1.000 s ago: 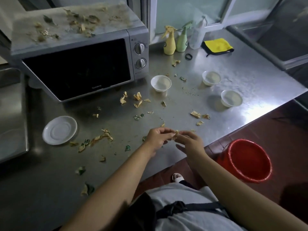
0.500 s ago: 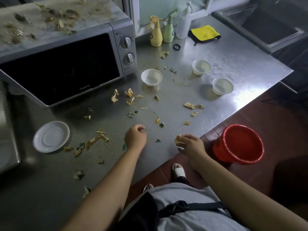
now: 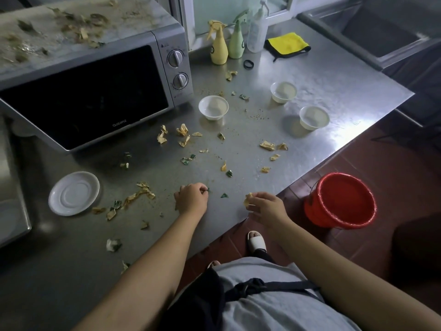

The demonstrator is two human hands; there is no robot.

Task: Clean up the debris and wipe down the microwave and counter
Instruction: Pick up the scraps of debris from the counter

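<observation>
Steel worktop (image 3: 322,75): scattered debris (image 3: 143,193) in front of the microwave (image 3: 95,91) and more on its top; left hand (image 3: 192,198) pinching a green scrap, right hand (image 3: 267,207) holding yellow scraps, both nearer the worktop's front edge than the microwave.

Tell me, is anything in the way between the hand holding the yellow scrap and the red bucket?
Nothing visible is. The right hand pinches the yellow scrap at the counter edge; only open floor separates it from the red bucket.
</observation>
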